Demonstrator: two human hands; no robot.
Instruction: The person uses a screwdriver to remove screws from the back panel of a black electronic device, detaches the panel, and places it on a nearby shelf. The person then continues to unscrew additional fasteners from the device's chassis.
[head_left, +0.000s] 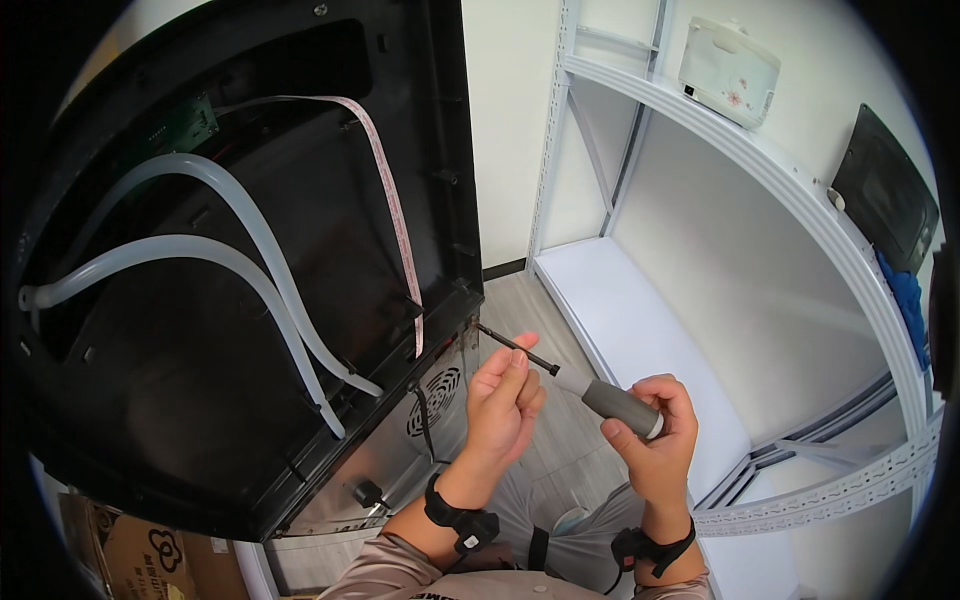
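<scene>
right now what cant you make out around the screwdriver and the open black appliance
All in the head view:
- Screwdriver tip: it ends at the black appliance's edge; too small to tell whether it sits in a screw.
- Left hand: curled fingers hide how it pinches the shaft.
- Right hand: covers the grey handle's rear end.
- Translucent hoses: lower ends vanish behind the panel rim.
- Cardboard box: cut off by the lower edge.
</scene>
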